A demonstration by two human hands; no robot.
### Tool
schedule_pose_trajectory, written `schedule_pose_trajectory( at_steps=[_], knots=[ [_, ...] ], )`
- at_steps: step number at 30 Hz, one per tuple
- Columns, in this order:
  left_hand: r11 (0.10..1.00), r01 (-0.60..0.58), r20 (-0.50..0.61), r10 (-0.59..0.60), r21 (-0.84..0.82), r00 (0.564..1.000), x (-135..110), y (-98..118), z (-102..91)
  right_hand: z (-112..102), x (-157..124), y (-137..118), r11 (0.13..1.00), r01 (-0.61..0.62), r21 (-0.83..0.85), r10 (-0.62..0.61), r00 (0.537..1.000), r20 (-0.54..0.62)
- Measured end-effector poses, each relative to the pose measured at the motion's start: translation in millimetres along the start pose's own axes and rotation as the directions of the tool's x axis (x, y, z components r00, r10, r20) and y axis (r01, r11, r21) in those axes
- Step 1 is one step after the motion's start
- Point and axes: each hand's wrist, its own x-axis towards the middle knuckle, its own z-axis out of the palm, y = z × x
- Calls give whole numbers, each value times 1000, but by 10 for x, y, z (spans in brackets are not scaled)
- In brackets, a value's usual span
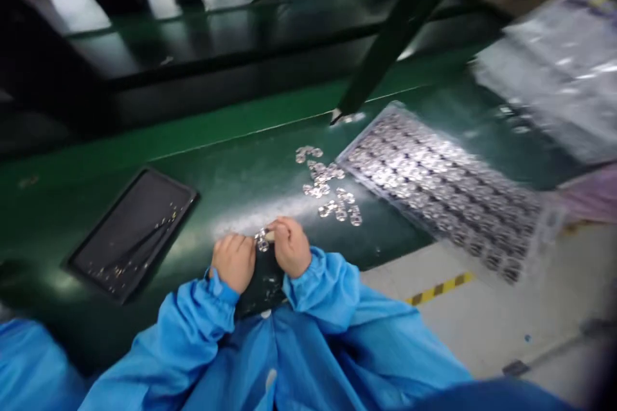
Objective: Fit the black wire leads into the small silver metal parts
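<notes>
1. At the near edge of the smooth green bench (pixel 241 167), in the head view, the left hand (pixel 233 262) and the right hand (pixel 292 247) meet before the blue jacket (pixel 308 347).
2. Between them is one small shiny silvery piece with rounded parts (pixel 262 241). The grip of each hand is nearly closed, with fingertips at opposite sides of this piece; the blur hides the exact contact. I judge that it is held from both sides to keep it steady and visible.
3. Ahead and to the right, a loose group of similar shiny pieces (pixel 325 173) lies on the bench, probably spread so that single ones are easy to pick.
4. Further right, a clear plastic tray with rows of filled pockets (pixel 542 241) lies slantwise; its near end reaches past the bench edge. The pockets seem meant to keep pieces apart.
5. To the left, a black rectangular shallow tray (pixel 130 221) contains tiny gold-coloured bits (pixel 118 270); its rim perhaps stops them from rolling away.
</notes>
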Motion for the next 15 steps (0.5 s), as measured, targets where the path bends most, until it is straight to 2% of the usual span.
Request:
schedule_pose_trajectory(
  at_steps=[5, 11, 15],
  knots=[
    [999, 34, 22, -34, -23, 999, -26, 31, 27, 39, -117, 140, 979, -4, 205, 12, 999, -39],
    [999, 16, -41, -18, -44, 999, -33, 33, 10, 34, -118, 104, 969, -72, 238, 97, 991, -95],
    [999, 17, -39, -19, -42, 999, -27, 37, 10, 30, -102, 84, 965, -67, 252, 91, 992, -86]
  ],
)
